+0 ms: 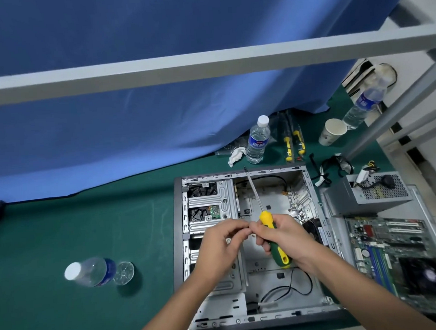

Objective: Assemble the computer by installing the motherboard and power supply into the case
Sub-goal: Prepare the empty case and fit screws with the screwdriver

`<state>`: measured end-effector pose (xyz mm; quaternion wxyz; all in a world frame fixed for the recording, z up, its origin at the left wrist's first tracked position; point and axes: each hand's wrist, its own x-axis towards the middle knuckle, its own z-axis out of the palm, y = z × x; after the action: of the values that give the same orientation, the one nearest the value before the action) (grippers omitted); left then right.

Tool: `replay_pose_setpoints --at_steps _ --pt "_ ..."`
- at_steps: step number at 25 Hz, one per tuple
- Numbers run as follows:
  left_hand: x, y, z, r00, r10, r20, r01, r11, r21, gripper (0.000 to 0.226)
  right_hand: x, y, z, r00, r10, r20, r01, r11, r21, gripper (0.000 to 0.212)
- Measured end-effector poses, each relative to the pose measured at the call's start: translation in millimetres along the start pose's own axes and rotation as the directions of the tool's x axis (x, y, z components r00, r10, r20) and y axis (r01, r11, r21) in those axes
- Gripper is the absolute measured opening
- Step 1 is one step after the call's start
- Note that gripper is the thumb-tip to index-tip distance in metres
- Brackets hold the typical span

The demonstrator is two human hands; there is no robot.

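Right hand (280, 237) grips the screwdriver (267, 223), shaft pointing away; left hand (223, 243) pinches something tiny at its fingertips, likely a screw. Case (181, 243) lies open on the desk (62, 230), so its bay faces up; motherboard (385, 246) and power supply (366, 194) wait just right, uninstalled.
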<state>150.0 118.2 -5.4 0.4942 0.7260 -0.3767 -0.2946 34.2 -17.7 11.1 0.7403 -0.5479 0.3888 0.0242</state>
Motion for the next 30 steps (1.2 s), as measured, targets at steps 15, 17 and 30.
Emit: replay_pose_setpoints --at_steps 15,17,30 --pt "-1.1 -18.3 -40.9 0.933 -0.348 -0.088 0.25 0.807 -0.536 0.023 -16.5 -24.6 -17.6 0.939 -0.311 0.145 0.172 0.063 -0.983 0.021" --pt "-2.7 -18.9 -45.3 0.927 -0.359 -0.108 0.243 0.796 -0.554 0.019 -16.8 -27.1 -17.9 0.939 -0.316 0.138 0.137 -0.025 -0.99 0.019" --pt "-1.9 -8.6 -54.7 0.951 -0.279 -0.134 0.214 0.905 -0.367 0.025 -19.0 -33.5 -15.3 0.949 -0.283 0.136 0.109 -0.11 -0.988 0.017"
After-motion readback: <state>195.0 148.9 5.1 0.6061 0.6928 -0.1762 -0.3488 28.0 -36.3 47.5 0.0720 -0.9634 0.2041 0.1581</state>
